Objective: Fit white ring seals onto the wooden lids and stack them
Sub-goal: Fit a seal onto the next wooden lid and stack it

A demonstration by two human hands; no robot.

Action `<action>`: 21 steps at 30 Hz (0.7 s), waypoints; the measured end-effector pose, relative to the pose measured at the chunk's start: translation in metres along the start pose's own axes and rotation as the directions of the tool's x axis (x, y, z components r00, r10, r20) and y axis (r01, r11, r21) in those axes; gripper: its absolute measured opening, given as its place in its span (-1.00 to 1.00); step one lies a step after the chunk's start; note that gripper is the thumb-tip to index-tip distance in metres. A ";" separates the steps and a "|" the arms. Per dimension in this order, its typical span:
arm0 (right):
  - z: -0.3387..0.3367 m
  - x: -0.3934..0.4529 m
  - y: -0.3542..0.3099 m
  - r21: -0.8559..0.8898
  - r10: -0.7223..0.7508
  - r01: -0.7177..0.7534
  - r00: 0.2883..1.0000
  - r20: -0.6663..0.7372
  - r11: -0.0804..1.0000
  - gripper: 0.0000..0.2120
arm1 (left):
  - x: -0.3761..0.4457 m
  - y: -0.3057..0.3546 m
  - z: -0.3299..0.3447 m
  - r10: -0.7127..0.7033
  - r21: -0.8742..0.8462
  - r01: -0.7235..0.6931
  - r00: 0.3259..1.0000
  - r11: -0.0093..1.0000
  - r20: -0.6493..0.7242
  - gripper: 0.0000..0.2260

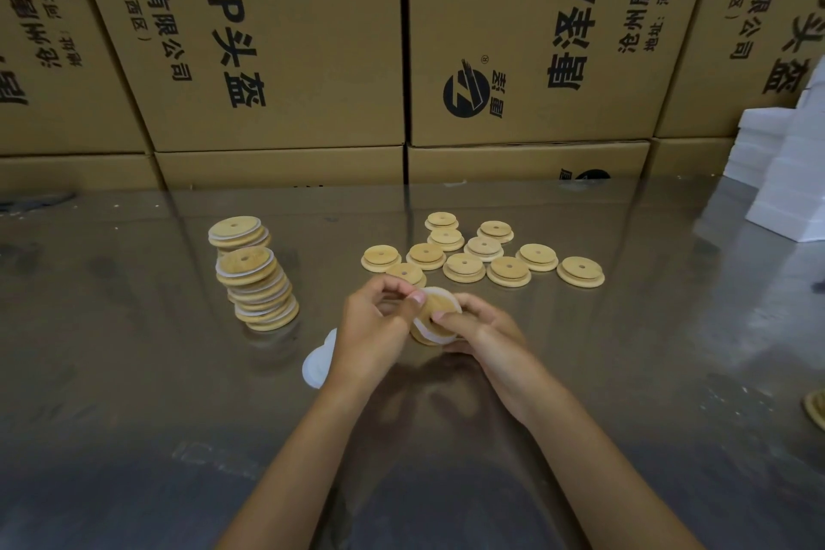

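Both hands hold one wooden lid (439,312) just above the table, with a white ring seal (435,293) partly around its rim. My left hand (372,328) pinches the seal's left edge; my right hand (484,328) grips the lid from the right, thumb on its face. Several bare wooden lids (484,252) lie spread out behind the hands. At the left, two leaning stacks of sealed lids (256,281) stand close together. A small pile of loose white seals (316,364) lies partly hidden under my left wrist.
The work surface is a shiny metal table (625,348). Brown cardboard boxes (402,58) form a wall along its far edge. White foam blocks (785,174) are piled at the far right. Another wooden object (816,409) peeks in at the right edge.
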State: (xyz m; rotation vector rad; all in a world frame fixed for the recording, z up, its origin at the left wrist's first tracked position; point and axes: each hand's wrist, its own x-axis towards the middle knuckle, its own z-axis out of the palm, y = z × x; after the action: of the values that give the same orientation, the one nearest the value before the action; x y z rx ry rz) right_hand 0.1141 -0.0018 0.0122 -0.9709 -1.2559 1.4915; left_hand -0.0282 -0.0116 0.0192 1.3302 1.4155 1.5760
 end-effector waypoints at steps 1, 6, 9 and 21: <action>0.000 0.000 0.000 0.004 0.002 -0.002 1.000 0.004 1.000 -0.79 | -0.001 -0.001 0.000 0.014 0.005 -0.014 1.000 1.000 0.023 -0.93; -0.003 -0.001 0.000 0.074 0.009 -0.010 1.000 0.015 0.997 -0.80 | -0.001 -0.003 0.003 0.010 -0.040 -0.008 0.998 0.999 0.057 -0.91; -0.005 0.000 -0.001 0.108 0.023 -0.025 1.000 0.013 0.994 -0.77 | -0.001 -0.004 0.004 -0.024 -0.045 0.028 0.996 0.999 0.085 -0.88; -0.008 0.001 -0.003 0.174 0.063 -0.056 0.998 -0.032 0.983 -0.72 | -0.003 -0.006 0.004 -0.033 0.070 0.025 0.993 0.997 0.114 -0.88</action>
State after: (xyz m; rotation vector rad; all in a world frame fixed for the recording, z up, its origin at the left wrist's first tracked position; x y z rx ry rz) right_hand 0.1217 0.0012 0.0135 -0.9229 -1.0596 1.5935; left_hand -0.0245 -0.0116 0.0125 1.4105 1.4223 1.4208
